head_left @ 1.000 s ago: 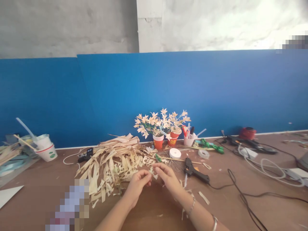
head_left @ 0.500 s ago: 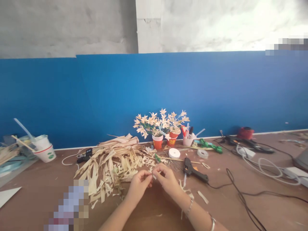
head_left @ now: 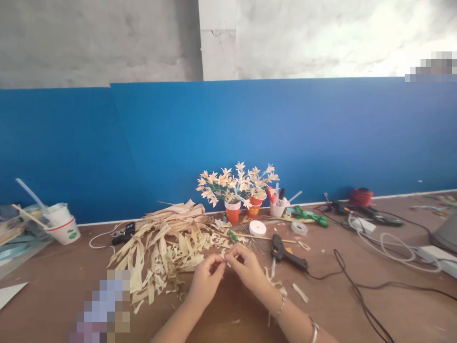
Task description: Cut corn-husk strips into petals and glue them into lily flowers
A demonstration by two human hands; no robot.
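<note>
My left hand (head_left: pixel 210 278) and my right hand (head_left: pixel 246 267) meet at the fingertips low over the table, both closed in a pinch. A small pale piece (head_left: pixel 228 264), like a bit of dried husk, shows at the right fingertips; the fingers cover most of it. What the left fingertips grip is hidden. Left of my hands spreads a heap of dried husk strips (head_left: pixel 160 247). A black glue gun (head_left: pixel 290 255) lies to the right of my right hand. Behind the hands are a small green roll (head_left: pixel 233 236) and a thin stick (head_left: pixel 264 237).
Pale husk flowers stand in orange paper cups (head_left: pixel 233 213) by the blue partition (head_left: pixel 160 143). Near them are a white roll (head_left: pixel 257 228), a tape roll (head_left: pixel 299 228) and a tool cup (head_left: pixel 277 209). Black cables (head_left: pixel 352 281) cross the right side. A white cup (head_left: pixel 66 232) stands far left.
The view has shifted slightly. My two hands stay together at the fingertips, and the left fingers have moved only a little.
</note>
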